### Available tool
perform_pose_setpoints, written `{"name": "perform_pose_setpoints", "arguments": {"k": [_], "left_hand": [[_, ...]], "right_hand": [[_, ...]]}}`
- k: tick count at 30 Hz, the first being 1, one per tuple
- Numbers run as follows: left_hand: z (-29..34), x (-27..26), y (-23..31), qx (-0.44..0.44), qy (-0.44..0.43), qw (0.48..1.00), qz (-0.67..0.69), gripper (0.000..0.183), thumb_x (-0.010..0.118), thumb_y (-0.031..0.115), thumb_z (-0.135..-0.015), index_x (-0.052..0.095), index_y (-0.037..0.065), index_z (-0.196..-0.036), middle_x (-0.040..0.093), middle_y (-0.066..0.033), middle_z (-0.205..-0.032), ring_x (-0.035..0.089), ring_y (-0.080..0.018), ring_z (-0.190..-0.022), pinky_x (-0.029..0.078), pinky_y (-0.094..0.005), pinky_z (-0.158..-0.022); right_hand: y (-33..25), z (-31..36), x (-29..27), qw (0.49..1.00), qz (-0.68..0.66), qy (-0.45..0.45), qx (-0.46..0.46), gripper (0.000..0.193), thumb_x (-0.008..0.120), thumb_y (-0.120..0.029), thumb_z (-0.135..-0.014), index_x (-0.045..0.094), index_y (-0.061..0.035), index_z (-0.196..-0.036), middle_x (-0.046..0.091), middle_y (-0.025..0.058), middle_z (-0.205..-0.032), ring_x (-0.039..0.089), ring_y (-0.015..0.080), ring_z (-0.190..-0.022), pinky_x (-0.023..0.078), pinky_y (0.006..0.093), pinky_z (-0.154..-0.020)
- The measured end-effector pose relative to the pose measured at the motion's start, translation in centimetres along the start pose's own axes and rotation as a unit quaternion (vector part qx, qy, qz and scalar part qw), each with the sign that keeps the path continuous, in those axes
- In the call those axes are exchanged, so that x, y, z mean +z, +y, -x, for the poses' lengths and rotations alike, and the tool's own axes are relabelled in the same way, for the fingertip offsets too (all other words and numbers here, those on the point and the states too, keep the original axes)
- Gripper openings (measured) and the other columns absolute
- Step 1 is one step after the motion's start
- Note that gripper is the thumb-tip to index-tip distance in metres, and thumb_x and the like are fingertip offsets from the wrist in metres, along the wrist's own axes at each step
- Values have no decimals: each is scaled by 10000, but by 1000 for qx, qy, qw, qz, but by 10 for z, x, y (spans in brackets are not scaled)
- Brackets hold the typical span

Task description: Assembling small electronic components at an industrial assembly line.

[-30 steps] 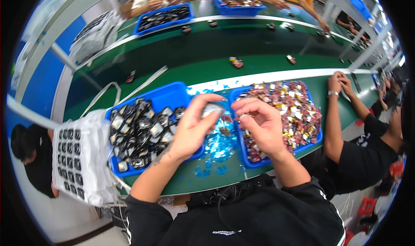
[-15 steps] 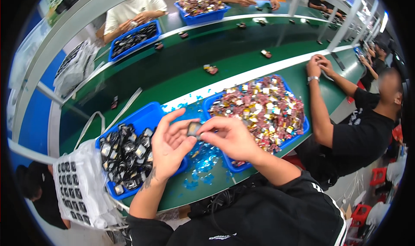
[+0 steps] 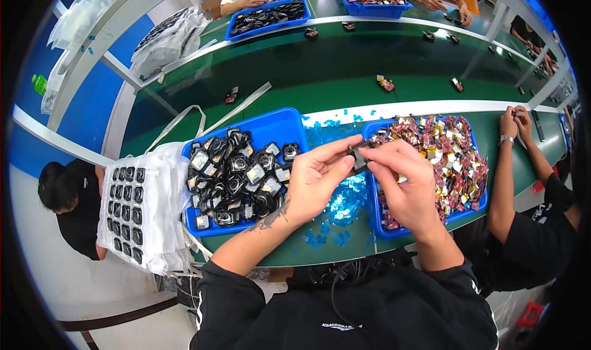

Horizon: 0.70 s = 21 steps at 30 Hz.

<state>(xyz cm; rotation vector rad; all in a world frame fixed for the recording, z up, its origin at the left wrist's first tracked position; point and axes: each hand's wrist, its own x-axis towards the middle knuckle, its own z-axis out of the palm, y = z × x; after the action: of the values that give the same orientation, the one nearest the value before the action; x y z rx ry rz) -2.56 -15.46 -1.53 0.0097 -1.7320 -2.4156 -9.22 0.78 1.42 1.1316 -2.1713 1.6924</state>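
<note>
My left hand [image 3: 313, 181] grips a small dark square camera housing [image 3: 358, 158] between thumb and fingers. From the other side, the fingertips of my right hand [image 3: 406, 181] pinch the same piece, covering part of it. Left of my hands stands a blue bin [image 3: 288, 121] heaped with black camera housings [image 3: 237, 171], some showing round lenses and pale square faces. On the right, partly behind my right hand, a second blue bin [image 3: 481, 207] holds a pile of small reddish circuit boards [image 3: 452, 159] with yellow and silver parts.
Blue film scraps [image 3: 345, 202] litter the green table between the bins. White packing trays with black housings [image 3: 126, 211] stand at the left. Beyond a white rail, several boards [image 3: 386, 83] lie on the green belt. A co-worker's hands [image 3: 516, 119] are at the right; others work across the belt.
The view has swung left, so bins and hands appear farther right. Both hands stay on the housing, and the left fingers, spread before, have closed more around it.
</note>
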Motion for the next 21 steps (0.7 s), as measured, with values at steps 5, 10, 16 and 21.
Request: {"name": "perform_pose_setpoints", "arguments": {"k": [5,10,16,21], "left_hand": [[2,0,-2,57,-18,998,16,421,542,-11,-947,471,-62,-1359,613,-137,-1224,593,-158,-1110,477,-290,-975],[4,2,-1,43,-35,998,24,422,535,-22,-947,469,-63,-1362,591,-145,-1260,572,-174,-1152,450,-297,-1006],[5,3,-2,67,-34,997,-11,426,540,-28,-943,475,-54,-1362,568,-133,-1282,552,-175,-1173,450,-304,-1007],[5,2,-5,66,-30,997,0,422,553,-26,-937,491,-46,-1354,546,-140,-1301,542,-180,-1182,452,-312,-1008]], "right_hand": [[-19,1,11,991,-40,18,128,157,705,39,-775,697,-26,-917,616,29,-692,371,83,-455,317,262,-434],[-7,3,12,997,4,27,68,122,715,31,-768,689,-20,-876,597,49,-672,400,94,-469,323,265,-444],[-10,0,12,998,15,23,61,108,708,32,-773,689,-9,-871,573,49,-667,404,93,-482,324,259,-455],[-7,0,12,996,-21,20,80,101,710,24,-771,692,-8,-865,578,39,-673,390,79,-488,308,258,-452]]}}
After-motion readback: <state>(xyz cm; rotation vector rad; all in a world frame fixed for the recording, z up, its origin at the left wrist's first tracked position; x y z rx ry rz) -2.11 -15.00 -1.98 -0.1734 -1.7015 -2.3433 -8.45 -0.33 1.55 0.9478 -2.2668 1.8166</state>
